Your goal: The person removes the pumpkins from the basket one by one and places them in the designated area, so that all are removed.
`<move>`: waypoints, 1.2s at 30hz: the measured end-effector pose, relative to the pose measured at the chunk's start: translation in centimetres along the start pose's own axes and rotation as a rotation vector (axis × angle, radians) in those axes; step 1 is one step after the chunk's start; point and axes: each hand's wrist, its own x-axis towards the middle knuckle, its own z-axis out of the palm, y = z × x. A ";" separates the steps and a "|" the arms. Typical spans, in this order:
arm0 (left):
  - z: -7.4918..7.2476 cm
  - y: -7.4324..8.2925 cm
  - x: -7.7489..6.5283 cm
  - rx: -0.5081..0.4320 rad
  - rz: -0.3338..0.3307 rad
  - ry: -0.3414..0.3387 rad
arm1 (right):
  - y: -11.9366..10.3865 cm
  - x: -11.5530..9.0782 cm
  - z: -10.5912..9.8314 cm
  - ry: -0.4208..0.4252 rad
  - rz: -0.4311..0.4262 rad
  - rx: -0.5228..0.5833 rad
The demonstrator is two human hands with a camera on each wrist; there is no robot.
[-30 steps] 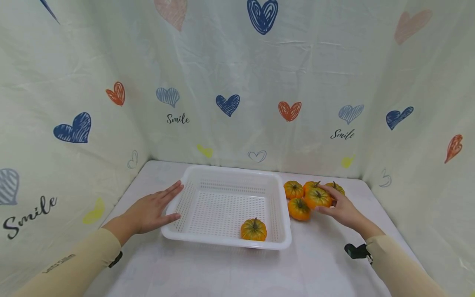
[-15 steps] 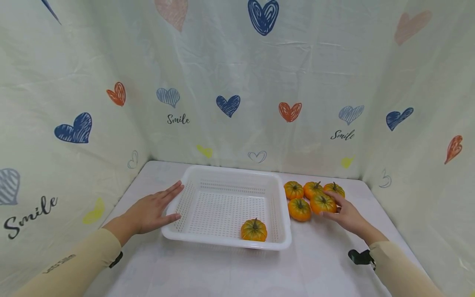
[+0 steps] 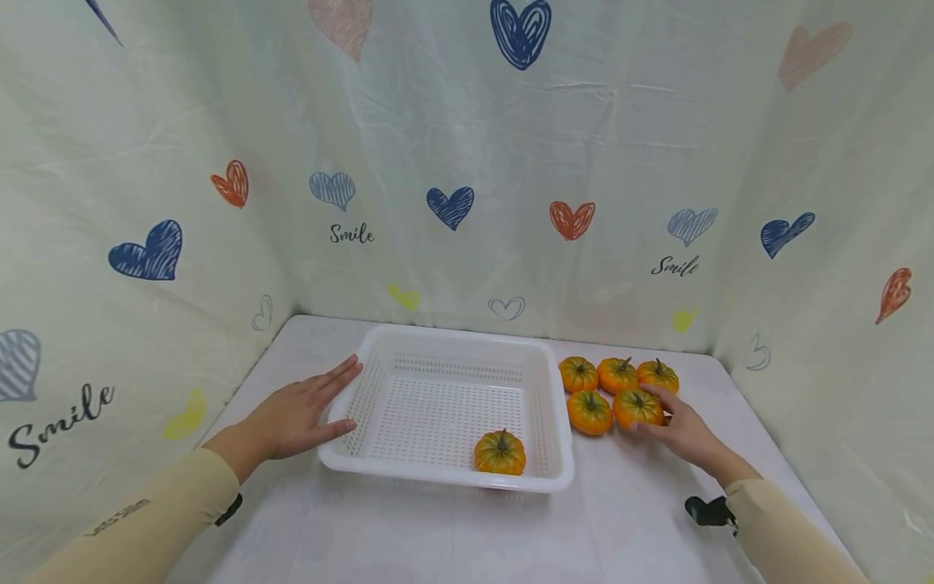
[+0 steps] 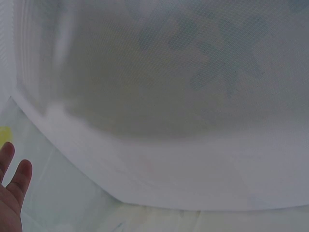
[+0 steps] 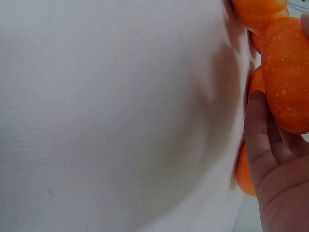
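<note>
Across the lower head view: white tabletop (image 3: pixel 409 535), filling the foreground. White perforated plastic basket (image 3: pixel 409 474), lower centre, long axis running left to right. Left hand (image 3: pixel 299 414), lower left: fingers straight, spreading, resting at the basket's left rim, grasping nothing. Right hand (image 3: pixel 682 427), lower right: thumb and fingers curling round the held pumpkin (image 3: pixel 637 410). That pumpkin, stem pointing up, is lying to the basket's right, the front pumpkin (image 3: pixel 589 414) sitting between; the right hand is gripping it, the left is resting well apart, across the basket. Contact with the tabletop: cannot tell. Left rear pumpkin (image 3: pixel 579 375), middle rear pumpkin (image 3: pixel 617 376), right rear pumpkin (image 3: pixel 657 375): forming a row behind. Basket pumpkin (image 3: pixel 499 453): sitting in the near right corner.
</note>
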 end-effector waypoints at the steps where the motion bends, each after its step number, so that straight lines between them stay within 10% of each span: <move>1: 0.0 0.0 0.0 0.001 0.000 0.000 | 0.1 0.0 0.1 -0.003 0.004 -0.006; 36: -0.2 0.2 0.0 -0.005 -0.007 -0.005 | 1.0 0.1 0.5 -0.026 0.066 -0.159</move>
